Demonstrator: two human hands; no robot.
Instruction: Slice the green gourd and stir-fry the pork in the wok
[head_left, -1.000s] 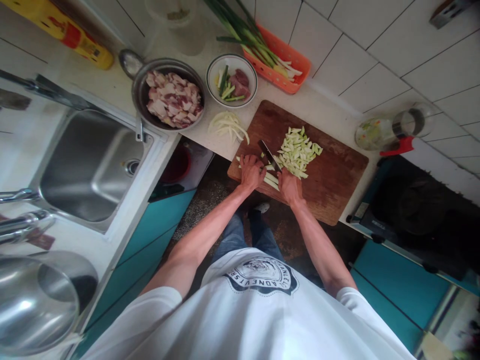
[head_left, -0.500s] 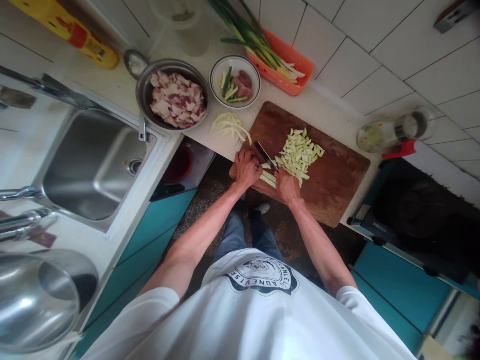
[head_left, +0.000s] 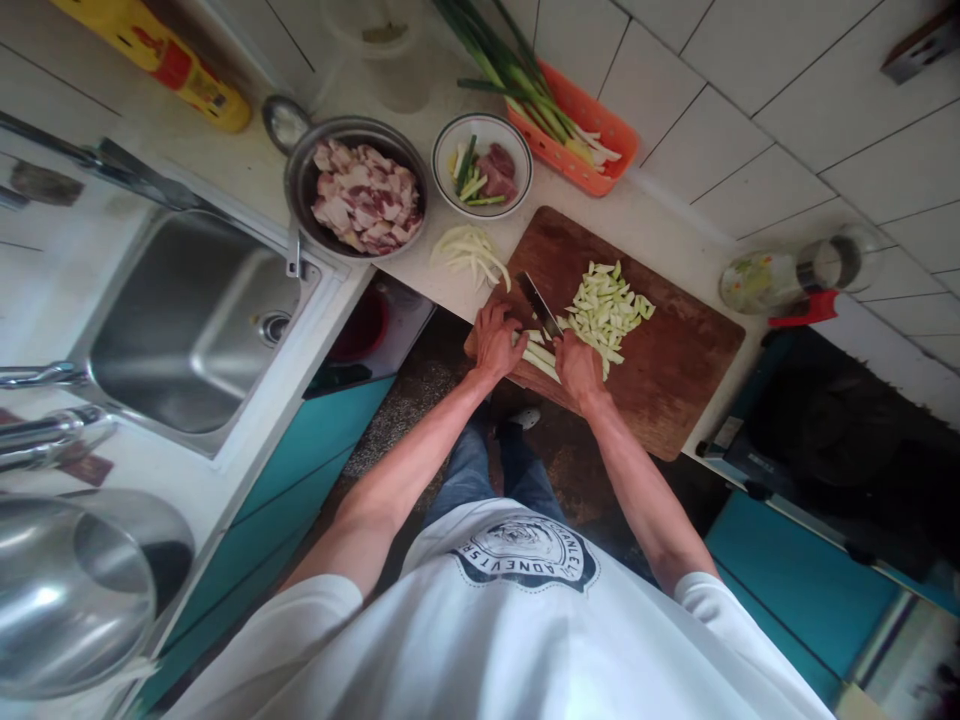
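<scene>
On a brown wooden cutting board (head_left: 667, 365), my right hand (head_left: 579, 366) grips a knife (head_left: 538, 303) by its handle. The blade points up and left, just past the fingers of my left hand (head_left: 496, 338). Those fingers curl over the ends of pale green vegetable strips (head_left: 541, 360) and hold them at the board's near left edge. Part of the strips is hidden under both hands. A pile of chopped pale green pieces (head_left: 609, 305) lies right of the knife. Thin pale slices (head_left: 469, 252) rest on the counter beside the board's upper left corner.
A metal pot of raw meat chunks (head_left: 367, 198) and a plate (head_left: 441, 195) with meat and scallion pieces stand behind. Beyond is an orange basket (head_left: 592, 172) with scallions. A sink (head_left: 187, 330) lies left; a black stove (head_left: 840, 410) and glass jar (head_left: 757, 280) are right.
The knife blade has tilted, showing more of its flat side, and stands a little apart from the strips. My left hand stays on the strips. The whole view has shifted slightly.
</scene>
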